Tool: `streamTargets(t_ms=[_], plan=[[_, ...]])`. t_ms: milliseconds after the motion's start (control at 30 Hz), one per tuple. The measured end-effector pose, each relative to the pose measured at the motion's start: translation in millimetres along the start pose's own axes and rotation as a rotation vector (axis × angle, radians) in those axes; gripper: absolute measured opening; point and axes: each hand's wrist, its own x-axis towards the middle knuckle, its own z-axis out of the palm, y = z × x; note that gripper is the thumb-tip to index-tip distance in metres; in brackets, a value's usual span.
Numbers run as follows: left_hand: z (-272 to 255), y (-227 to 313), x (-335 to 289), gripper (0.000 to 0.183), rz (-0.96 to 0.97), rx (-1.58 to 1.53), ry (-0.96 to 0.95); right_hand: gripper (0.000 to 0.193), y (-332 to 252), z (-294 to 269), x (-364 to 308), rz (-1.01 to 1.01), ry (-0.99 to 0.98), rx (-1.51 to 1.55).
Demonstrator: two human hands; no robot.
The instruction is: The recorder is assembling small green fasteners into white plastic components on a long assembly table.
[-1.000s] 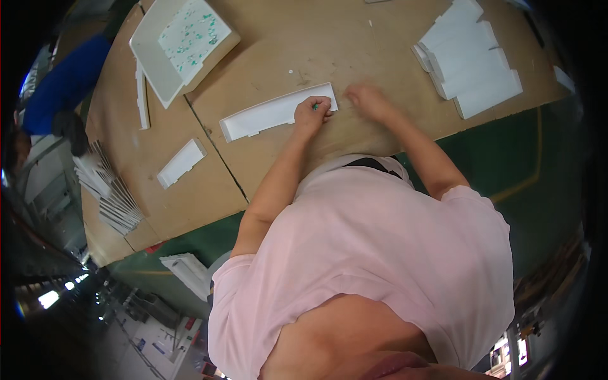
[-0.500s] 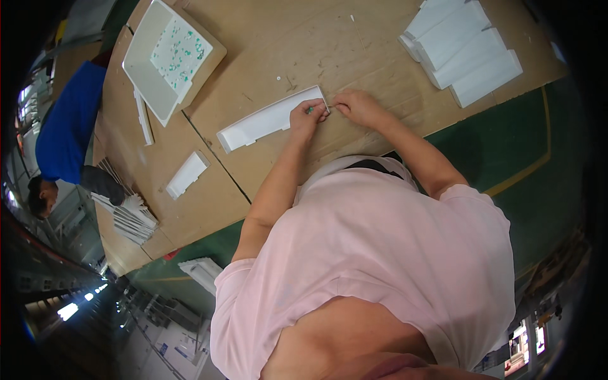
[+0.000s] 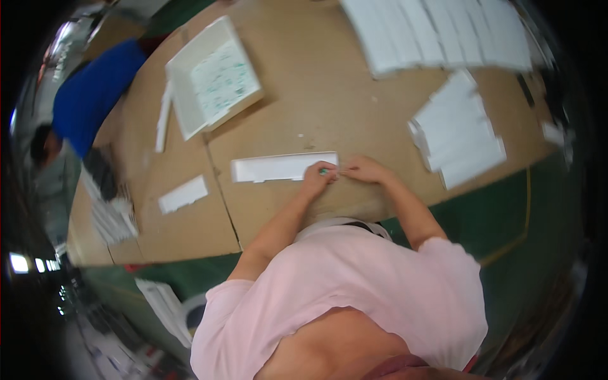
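A long, shallow white tray (image 3: 272,170) with a raised rim lies on the table in front of me. My left hand (image 3: 318,180) is at its right end, fingers curled around a small green piece (image 3: 323,171). Just beyond that same end, my right hand (image 3: 367,170) has its thumb and forefinger pinched together, nearly meeting the left fingertips. Whatever sits in the right pinch is too small and blurred to make out.
A cream bin (image 3: 253,96) holding many small green and clear pieces stands at the far left. A short white strip (image 3: 183,194) lies nearer. White parts (image 3: 459,136) are stacked at right, with a row of white panels (image 3: 437,31) behind. A person in blue (image 3: 95,95) bends over stacked strips (image 3: 114,218).
The whole view has turned and shifted, bringing the row of white panels at the far right into sight. Both hands stay at the tray's right end.
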Motion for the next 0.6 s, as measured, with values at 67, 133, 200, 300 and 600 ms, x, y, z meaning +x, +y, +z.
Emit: streamTargets(t_ms=[67,133,200,300,600], plan=[[-6.6,-2.9,-2.4,0.009,-0.004,-0.022,-0.007,0.029,-3.5,-2.6,-0.1,0.188,0.086,0.053],[-4.1,0.6,2.6,0.011,0.036,0.048,-0.032,0.03,-17.4,2.8,10.3,0.252,0.239,0.0],[-3.0,12.5,-1.2,0.012,0.142,0.24,0.002,0.03,-31.4,22.9,27.8,0.392,0.286,0.089],[-25.5,6.2,-31.0,0.014,0.036,0.179,0.041,0.027,-35.2,42.2,37.6,0.246,0.245,-0.28],[-121.9,-59.7,-150.4,0.017,-0.07,-0.569,0.166,0.024,-108.5,103.4,92.6,0.031,0.127,-0.339]])
